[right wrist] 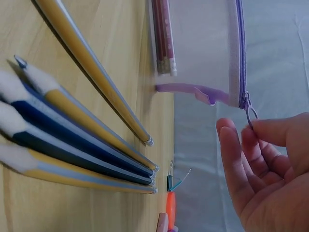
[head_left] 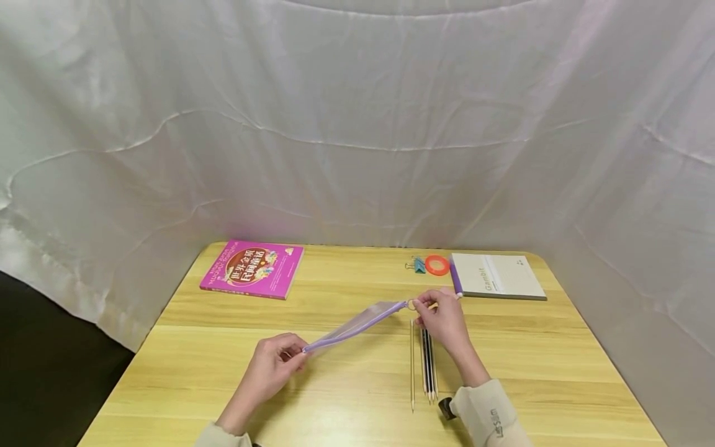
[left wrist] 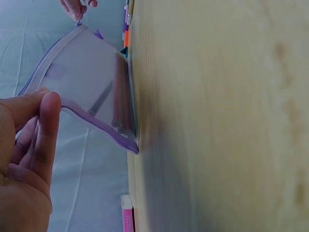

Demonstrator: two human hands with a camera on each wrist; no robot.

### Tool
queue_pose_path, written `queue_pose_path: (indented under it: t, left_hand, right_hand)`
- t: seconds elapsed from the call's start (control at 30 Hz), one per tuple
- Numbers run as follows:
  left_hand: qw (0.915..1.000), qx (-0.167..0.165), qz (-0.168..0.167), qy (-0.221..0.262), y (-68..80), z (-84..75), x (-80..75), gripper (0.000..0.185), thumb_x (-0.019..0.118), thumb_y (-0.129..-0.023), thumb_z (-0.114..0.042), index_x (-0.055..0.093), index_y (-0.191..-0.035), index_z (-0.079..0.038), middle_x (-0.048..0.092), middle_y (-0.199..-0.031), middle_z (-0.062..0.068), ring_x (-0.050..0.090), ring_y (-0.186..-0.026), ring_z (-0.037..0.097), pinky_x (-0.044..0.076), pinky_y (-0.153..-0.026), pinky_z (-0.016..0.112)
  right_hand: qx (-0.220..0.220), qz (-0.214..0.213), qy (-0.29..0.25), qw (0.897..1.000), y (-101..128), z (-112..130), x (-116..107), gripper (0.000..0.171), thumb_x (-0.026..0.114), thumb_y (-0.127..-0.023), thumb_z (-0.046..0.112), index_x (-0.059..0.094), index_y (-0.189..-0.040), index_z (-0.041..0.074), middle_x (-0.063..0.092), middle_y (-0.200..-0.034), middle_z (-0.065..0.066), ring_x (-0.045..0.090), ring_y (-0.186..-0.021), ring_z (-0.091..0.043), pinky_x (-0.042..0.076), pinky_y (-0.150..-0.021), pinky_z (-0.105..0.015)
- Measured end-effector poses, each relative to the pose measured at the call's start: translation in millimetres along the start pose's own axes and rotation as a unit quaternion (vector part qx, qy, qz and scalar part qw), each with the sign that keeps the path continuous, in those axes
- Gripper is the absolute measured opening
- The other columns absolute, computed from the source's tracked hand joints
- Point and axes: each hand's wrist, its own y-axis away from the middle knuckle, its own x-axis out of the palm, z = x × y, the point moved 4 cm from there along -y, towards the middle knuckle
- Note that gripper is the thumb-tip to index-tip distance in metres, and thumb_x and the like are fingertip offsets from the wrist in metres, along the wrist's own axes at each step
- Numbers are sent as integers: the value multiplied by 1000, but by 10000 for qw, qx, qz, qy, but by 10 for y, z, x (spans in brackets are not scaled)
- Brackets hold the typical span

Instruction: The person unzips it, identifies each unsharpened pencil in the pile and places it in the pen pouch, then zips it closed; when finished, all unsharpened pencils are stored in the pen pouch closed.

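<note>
Both hands hold a see-through zip pouch [head_left: 365, 320] with purple edging above the wooden table. My left hand [head_left: 274, 366] pinches its near-left zipped corner between thumb and fingers. At the other end, my right hand [head_left: 447, 320] pinches the metal ring [right wrist: 252, 118] of the zip pull; the slider [right wrist: 245, 100] sits at that end of the zip. Several reddish pencils [right wrist: 162, 38] show through the pouch low down in the right wrist view. On the table by the right hand lie several dark and gold pencils [head_left: 428, 360], beside a single gold pencil [head_left: 412, 366].
A magenta book [head_left: 282, 282] lies at the back left. Toward the back right are a teal binder clip [head_left: 419, 266], an orange ring-shaped roll [head_left: 429, 265], a purple marker [head_left: 456, 277] and a white notebook [head_left: 519, 280]. Light curtains [head_left: 357, 180] hang around the table.
</note>
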Motion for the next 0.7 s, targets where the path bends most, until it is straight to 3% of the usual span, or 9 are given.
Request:
queue_pose_path:
  t: [0.27,0.43,0.57,0.7]
  left_hand:
    - [9998,-177,-90,-52,9,17,0,10,81,-89,-8,77,-88,-17,73,-78,-4,65,-68,3,59,-59,25]
    - [9986,-427,-287,-157,15,54,-31,16,84,-85,-5,77,-88,-19,75,-84,-1,68,-74,4,59,-63,24]
    - [9967,-729,-344,-118,-6,75,-63,17,86,-82,-7,76,-90,-18,75,-89,2,70,-77,5,60,-67,23]
    - [9940,-1060,-273,75,-40,117,-80,20,91,-79,-15,76,-93,-16,76,-93,2,72,-77,7,61,-70,23]
  right_hand:
    - [62,473,-838,9953,64,20,87,16,69,-99,10,61,-92,-1,70,-112,-20,77,-81,-33,65,-71,-41]
    - [170,692,-1235,9898,103,36,125,23,73,-96,5,53,-86,-1,74,-110,-23,77,-87,-30,64,-79,-40]
    - [168,657,-1209,9903,114,27,134,26,75,-94,4,51,-84,0,75,-109,-22,76,-89,-25,64,-79,-37]
    - [124,505,-829,9952,129,-5,148,26,80,-90,6,55,-85,2,75,-103,-16,72,-81,-17,58,-67,-26]
